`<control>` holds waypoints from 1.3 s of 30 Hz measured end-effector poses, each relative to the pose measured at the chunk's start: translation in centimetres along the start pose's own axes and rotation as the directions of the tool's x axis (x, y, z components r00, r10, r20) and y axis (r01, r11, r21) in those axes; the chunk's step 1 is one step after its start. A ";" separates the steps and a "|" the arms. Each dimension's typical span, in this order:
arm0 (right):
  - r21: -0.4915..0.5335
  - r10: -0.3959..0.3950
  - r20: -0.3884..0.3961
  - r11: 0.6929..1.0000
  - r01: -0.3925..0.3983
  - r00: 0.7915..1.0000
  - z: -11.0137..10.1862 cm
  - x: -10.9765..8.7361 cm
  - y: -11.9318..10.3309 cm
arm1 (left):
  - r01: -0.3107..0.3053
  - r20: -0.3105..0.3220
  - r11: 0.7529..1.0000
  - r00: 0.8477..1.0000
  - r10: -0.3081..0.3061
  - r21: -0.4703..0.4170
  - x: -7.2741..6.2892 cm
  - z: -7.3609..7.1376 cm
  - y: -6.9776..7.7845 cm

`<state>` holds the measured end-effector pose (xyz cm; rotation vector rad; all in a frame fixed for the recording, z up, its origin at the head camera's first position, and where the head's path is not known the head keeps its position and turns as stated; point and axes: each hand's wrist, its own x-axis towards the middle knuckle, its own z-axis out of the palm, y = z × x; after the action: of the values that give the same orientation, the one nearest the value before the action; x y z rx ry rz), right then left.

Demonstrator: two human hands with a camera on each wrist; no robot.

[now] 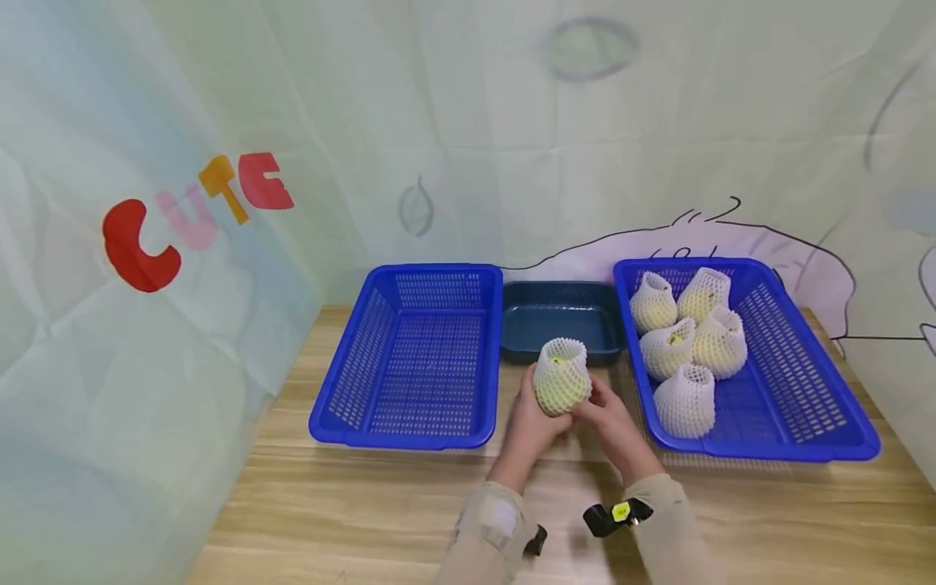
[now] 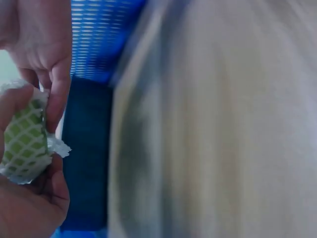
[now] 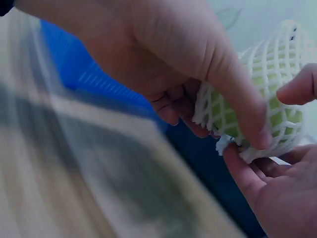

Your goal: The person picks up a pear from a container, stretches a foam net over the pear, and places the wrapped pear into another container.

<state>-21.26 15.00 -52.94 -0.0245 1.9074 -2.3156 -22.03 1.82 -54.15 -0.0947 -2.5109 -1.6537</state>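
Observation:
A yellow-green fruit in a white foam net [image 1: 562, 382] is held up above the table between both hands. My left hand [image 1: 532, 426] grips it from the left and below, its thumb over the net in the right wrist view. From the right, my right hand [image 1: 611, 424] pinches the net's lower end, with the thumb [image 3: 250, 121] pressed on the mesh. Loose net edge [image 2: 58, 146] sticks out between the fingers in the left wrist view. The net's other end stands open around the fruit's top. The fruit's exact kind is hard to tell.
A blue basket [image 1: 488, 390] with nothing in it stands left. A dark teal tray [image 1: 563, 325] lies behind the hands. The right blue basket [image 1: 775, 451] holds several netted fruits [image 1: 684, 402] at its left side. A printed cloth [image 1: 468, 122] hangs behind the wooden table [image 1: 351, 512].

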 end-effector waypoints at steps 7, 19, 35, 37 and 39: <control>-0.026 -0.023 0.054 0.999 0.024 0.998 0.4 -0.7 -1.7 | -0.046 -0.055 0.999 0.997 0.045 -0.009 0.0 -0.5 1.7; -0.374 -0.079 0.011 0.924 0.078 0.997 0.4 -2.1 -5.7 | -0.149 -0.040 0.981 0.987 0.155 0.128 -0.4 -1.1 3.4; -0.599 -0.181 -0.011 0.789 0.139 0.983 0.0 -3.0 -10.5 | -0.132 0.089 0.965 0.984 0.156 -0.225 -1.5 -1.5 6.5; -0.661 -0.200 0.002 0.735 0.151 0.980 -0.1 -3.2 -11.0 | -0.159 0.084 0.962 0.980 0.182 -0.224 -1.6 -1.4 6.8; -0.697 -0.196 0.003 0.703 0.143 0.981 -0.2 -3.4 -11.6 | -0.219 0.075 0.955 0.968 0.238 -0.197 -1.7 -1.4 7.0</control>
<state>-19.04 17.76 -41.37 -0.2083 2.8039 -1.5362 -19.39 3.38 -47.47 -0.4782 -2.2966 -1.8213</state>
